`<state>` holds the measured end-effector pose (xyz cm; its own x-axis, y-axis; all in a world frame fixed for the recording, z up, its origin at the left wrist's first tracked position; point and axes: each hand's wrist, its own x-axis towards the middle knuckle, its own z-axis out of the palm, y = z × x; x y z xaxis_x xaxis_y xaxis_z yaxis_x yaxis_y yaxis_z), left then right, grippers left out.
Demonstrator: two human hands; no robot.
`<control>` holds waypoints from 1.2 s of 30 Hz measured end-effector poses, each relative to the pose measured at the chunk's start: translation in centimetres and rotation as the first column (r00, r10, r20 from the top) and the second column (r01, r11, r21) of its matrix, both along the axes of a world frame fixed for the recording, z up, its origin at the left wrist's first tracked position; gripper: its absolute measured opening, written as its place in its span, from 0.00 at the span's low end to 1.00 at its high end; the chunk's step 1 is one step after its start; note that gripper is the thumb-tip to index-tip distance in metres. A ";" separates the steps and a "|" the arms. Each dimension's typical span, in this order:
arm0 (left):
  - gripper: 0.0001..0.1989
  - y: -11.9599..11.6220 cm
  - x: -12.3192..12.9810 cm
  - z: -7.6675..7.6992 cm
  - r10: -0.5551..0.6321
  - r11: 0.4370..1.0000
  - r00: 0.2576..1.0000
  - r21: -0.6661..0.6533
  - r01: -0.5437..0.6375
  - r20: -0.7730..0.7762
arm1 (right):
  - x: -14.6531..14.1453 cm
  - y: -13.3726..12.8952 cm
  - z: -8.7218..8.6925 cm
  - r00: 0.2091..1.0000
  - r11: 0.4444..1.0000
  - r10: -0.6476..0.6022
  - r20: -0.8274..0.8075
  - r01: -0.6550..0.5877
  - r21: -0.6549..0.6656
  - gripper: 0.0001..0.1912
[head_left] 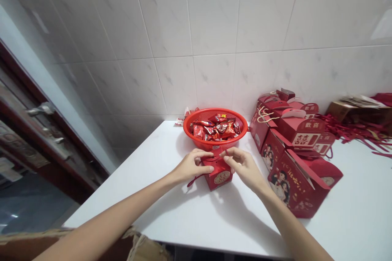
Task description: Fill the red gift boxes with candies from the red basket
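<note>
A small red box (219, 176) with a gold emblem on its front stands on the white table (180, 216). My left hand (192, 166) is at the left of its top, thumb and fingers closed on the red ribbon (192, 181), whose loop hangs out to the left. At the right of the top, my right hand (243, 166) pinches the ribbon's other part between thumb and forefinger. Just behind the box sits a red plastic basket (203, 144) holding several red-wrapped sweets (214, 127).
Several red gift boxes (294, 179) crowd the right of the basket. Farther right lie loose red ribbons (352, 128) beside a brown box (343, 111). A tiled wall rises behind. An open cardboard carton (143, 248) is below the table's front left edge.
</note>
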<state>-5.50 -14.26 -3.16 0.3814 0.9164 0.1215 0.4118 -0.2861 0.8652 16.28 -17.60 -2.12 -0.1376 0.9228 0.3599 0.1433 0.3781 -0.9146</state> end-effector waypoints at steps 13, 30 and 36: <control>0.10 -1.7 -0.1 4.8 -0.100 0.994 0.906 0.076 0.076 0.411 | -0.8 -0.1 1.0 0.943 0.992 0.051 0.328 -0.085 0.090 0.09; 0.20 -4.2 0.3 5.1 -0.329 0.758 0.944 0.600 0.255 0.015 | -3.9 -1.3 1.2 0.986 0.980 -0.136 0.093 0.121 0.155 0.09; 0.19 -4.5 0.0 5.0 -0.263 0.715 0.964 0.680 0.162 0.048 | -2.9 -4.9 2.7 0.976 0.959 -0.204 0.079 0.182 0.219 0.11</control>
